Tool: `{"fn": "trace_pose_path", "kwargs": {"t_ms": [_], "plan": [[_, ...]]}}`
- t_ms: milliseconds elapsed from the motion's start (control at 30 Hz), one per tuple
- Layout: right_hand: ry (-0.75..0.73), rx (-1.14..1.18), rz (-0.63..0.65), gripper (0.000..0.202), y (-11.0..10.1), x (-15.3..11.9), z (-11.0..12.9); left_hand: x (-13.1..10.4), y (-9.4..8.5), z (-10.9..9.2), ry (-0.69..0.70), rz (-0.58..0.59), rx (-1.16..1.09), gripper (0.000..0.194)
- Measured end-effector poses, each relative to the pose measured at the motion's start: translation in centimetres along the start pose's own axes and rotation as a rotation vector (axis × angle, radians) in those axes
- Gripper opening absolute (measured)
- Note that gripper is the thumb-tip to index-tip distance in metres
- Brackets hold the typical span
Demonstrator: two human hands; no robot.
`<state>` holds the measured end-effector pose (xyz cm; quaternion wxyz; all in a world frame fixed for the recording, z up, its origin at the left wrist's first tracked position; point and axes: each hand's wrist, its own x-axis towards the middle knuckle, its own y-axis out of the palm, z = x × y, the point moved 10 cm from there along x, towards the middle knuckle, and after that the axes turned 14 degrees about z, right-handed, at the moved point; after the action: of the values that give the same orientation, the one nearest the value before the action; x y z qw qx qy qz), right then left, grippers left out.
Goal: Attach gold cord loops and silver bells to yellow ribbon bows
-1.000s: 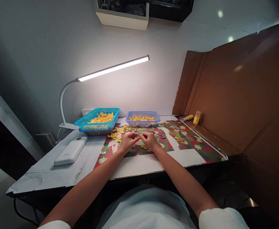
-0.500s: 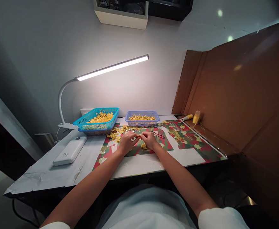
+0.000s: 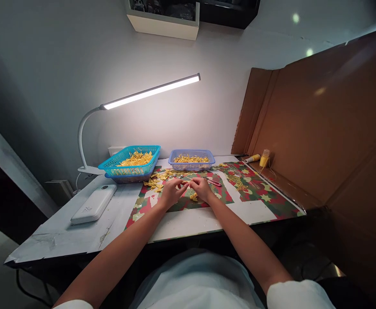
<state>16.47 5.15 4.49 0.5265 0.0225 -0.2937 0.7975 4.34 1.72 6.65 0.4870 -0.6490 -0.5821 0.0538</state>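
Note:
My left hand [image 3: 171, 193] and my right hand [image 3: 201, 189] meet over the patterned mat [image 3: 220, 195], fingertips nearly touching. Both are closed in a pinch on a small yellow ribbon piece [image 3: 185, 183]; its exact shape is mostly hidden by the fingers. Just below the right fingers lies another yellow ribbon piece [image 3: 193, 197]. Loose yellow ribbon pieces [image 3: 156, 184] are scattered left of my left hand. A pink-handled tool [image 3: 214, 183], its kind hard to make out, rests to the right of my right hand.
Yellow pieces fill a turquoise basket [image 3: 157, 156] at back left and a lilac basket [image 3: 191, 167] at back centre. A white lamp [image 3: 152, 91] reaches over the table. At left lies a power bank [image 3: 94, 204]. Gold cord [image 3: 239, 183] and a cardboard panel [image 3: 319, 128] are at right.
The fingers have shifted slightly around the small yellow ribbon piece, and a bit more of it shows between them. Both hands stay in nearly the same place.

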Motion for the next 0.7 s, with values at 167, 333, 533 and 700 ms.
{"fn": "trace_pose_path", "kwargs": {"t_ms": [167, 333, 533, 700], "plan": [[0.051, 0.061, 0.006, 0.021, -0.1, -0.1, -0.4, 0.0, -0.1, 1.4, -0.088, -0.02, -0.132, 0.025], [0.051, 0.073, 0.014, 0.021, -0.1, -0.1, -0.6, 0.0, 0.2, 2.4, -0.144, -0.018, -0.244, 0.027], [0.035, 0.073, 0.019, 0.023, 0.0, 0.1, -0.6, 0.2, 1.4, 2.3, -0.16, 0.085, -0.286, 0.027], [0.036, 0.07, 0.04, 0.022, 0.2, 0.0, -0.6, 0.3, 1.8, 2.3, -0.166, 0.129, -0.294, 0.028]]}}
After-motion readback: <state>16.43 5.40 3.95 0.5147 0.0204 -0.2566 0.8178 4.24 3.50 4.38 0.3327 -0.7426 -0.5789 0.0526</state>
